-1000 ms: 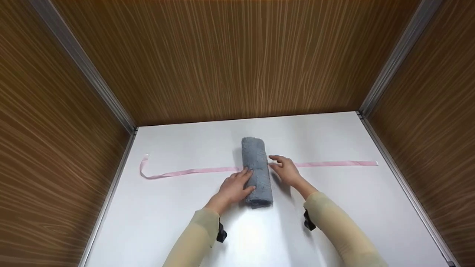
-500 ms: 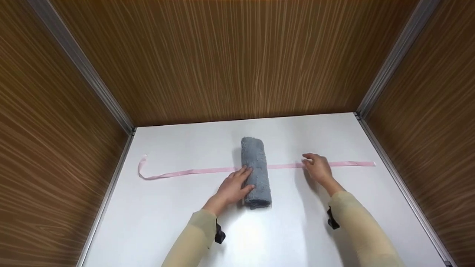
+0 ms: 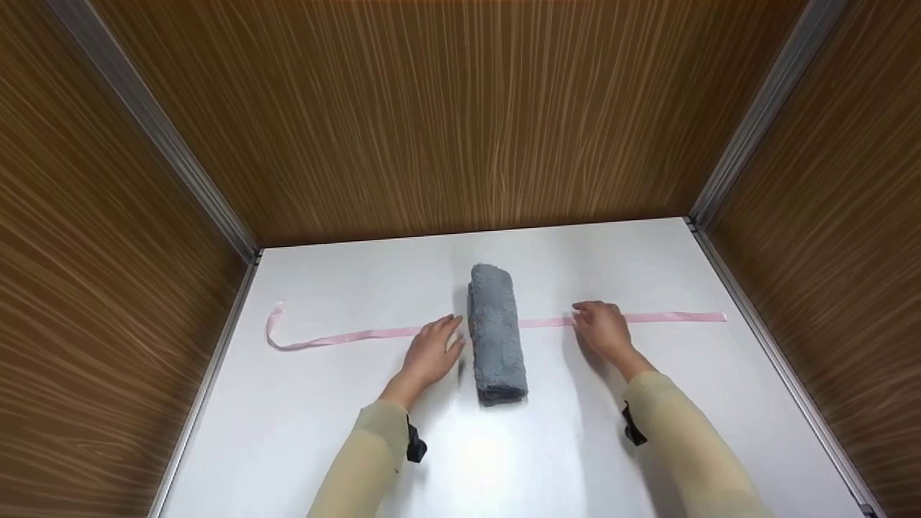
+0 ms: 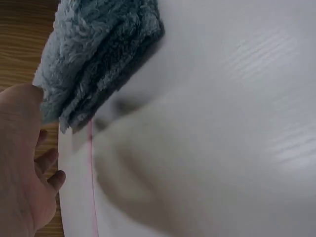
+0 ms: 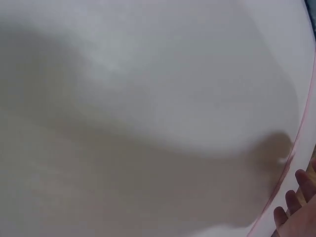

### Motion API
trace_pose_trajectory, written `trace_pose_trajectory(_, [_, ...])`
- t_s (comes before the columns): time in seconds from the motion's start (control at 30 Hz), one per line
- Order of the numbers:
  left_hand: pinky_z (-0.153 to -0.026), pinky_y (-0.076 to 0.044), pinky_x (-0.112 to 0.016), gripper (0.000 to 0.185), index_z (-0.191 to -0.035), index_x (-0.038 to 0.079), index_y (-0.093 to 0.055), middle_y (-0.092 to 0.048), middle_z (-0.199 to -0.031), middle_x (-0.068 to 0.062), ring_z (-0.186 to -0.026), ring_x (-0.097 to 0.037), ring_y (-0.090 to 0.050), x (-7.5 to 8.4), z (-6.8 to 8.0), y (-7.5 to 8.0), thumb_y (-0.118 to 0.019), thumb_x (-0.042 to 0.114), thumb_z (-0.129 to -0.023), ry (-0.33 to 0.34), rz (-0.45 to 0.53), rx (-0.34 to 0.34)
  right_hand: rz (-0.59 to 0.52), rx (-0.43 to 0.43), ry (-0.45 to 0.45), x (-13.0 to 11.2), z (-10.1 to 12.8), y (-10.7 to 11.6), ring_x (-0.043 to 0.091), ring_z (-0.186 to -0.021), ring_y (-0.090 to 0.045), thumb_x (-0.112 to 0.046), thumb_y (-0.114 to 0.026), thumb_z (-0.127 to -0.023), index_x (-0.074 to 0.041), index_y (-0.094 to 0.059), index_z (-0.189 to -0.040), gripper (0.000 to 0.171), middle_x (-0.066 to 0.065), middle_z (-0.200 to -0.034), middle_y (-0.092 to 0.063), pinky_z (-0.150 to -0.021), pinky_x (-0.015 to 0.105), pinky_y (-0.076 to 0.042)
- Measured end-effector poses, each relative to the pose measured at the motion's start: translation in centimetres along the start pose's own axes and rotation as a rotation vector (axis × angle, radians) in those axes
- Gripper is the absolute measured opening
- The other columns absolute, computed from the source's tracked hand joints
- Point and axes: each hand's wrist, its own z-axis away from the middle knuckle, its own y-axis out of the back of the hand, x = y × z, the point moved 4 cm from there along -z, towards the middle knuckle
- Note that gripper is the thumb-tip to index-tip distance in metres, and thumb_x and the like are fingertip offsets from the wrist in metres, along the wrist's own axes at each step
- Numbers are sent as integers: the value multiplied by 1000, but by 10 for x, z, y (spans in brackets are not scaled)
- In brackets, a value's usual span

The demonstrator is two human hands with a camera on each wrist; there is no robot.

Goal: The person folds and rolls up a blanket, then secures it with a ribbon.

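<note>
Head view: no readable labels or writing. Grey plush towel roll (image 3: 495, 331), cylindrical, fuzzy pile, lies mid-frame on the glossy white tabletop (image 3: 324, 417), across a thin flat pink satin ribbon (image 3: 345, 335). Left hand (image 3: 429, 351) just left of the roll, fingers relaxed, holding nothing. Right hand (image 3: 603, 329) right of centre, loosely curled fingers on the ribbon; grip can't be told. Wood-grain walls (image 3: 460, 122) around.

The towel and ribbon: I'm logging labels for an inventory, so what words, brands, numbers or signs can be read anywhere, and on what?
None: no text, label or number shows in any view.
The towel is plain grey, the ribbon plain pink, the table plain white.
</note>
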Motion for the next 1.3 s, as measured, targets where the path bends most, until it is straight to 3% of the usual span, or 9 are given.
trace_pose_trajectory(0.1, [-115, -34, -52, 46, -151, 10, -50, -48, -154, -12, -141, -36, -42, -14, -2, 0, -51, 24, -107, 54, -73, 20, 44, -3, 65, -16, -2, -11, 47, -124, -52, -14, -62, -102, -1, -69, -127, 29, 22, -127, -65, -107, 59, -39])
trace_pose_trajectory(0.23, [-115, -32, -54, 44, -151, 10, -51, -46, -156, -12, -143, -38, -40, -29, -3, -2, -49, 22, -108, 126, -142, 3, 92, -13, 141, -33, -2, -27, 47, -124, -52, -13, -62, -102, -1, -70, -124, 27, 22, -128, -65, -105, 60, -39])
trace_pose_trajectory(0.33, [-117, -29, -56, 44, -151, 12, -51, -44, -157, -13, -144, -40, -37, -36, -3, -4, -48, 23, -109, 160, -172, -9, 120, -18, 177, -43, -2, -38, 45, -125, -53, -13, -64, -100, -2, -71, -123, 26, 20, -127, -66, -104, 60, -40])
trace_pose_trajectory(0.47, [-114, -32, -55, 42, -149, 15, -54, -52, -151, -11, -138, -38, -45, -39, -4, -4, -51, 23, -108, 192, -223, 14, 175, 16, 198, -50, -1, -48, 44, -117, -57, -12, -68, -97, -5, -74, -118, 23, 17, -120, -68, -98, 61, -44])
trace_pose_trajectory(0.6, [-104, -43, -53, 33, -136, 16, -67, -65, -130, -10, -122, -36, -56, -41, -8, -2, -61, 22, -104, 210, -277, 101, 212, 50, 179, -52, -1, -52, 44, -107, -58, -10, -73, -93, -6, -75, -111, 18, 15, -110, -68, -90, 60, -46])
trace_pose_trajectory(0.73, [-94, -47, -50, 20, -117, 14, -75, -69, -109, -9, -107, -34, -60, -44, -8, -3, -71, 21, -98, 228, -277, 164, 204, 36, 131, -52, -2, -52, 43, -102, -56, -10, -75, -91, -4, -74, -106, 16, 15, -102, -66, -87, 58, -45])
trace_pose_trajectory(0.9, [-88, -47, -47, 9, -101, 12, -73, -66, -97, -6, -98, -31, -59, -47, -5, -2, -72, 20, -97, 249, -253, 175, 199, 14, 97, -54, -4, -51, 42, -98, -56, -10, -75, -89, -3, -73, -99, 13, 15, -94, -66, -85, 57, -46])
trace_pose_trajectory(1.07, [-84, -48, -47, 9, -93, 11, -68, -66, -91, -6, -92, -31, -60, -46, -4, 1, -72, 18, -97, 236, -240, 202, 214, 14, 109, -55, -6, -50, 41, -93, -56, -9, -71, -87, -5, -71, -88, 5, 13, -89, -65, -83, 57, -46])
trace_pose_trajectory(1.3, [-87, -48, -47, 13, -93, 12, -59, -67, -81, -6, -83, -32, -65, -42, -6, 10, -71, 17, -96, 198, -214, 258, 111, 1, 66, -55, -9, -51, 37, -90, -60, -11, -64, -93, -7, -64, -95, 5, 10, -87, -67, -84, 53, -47])
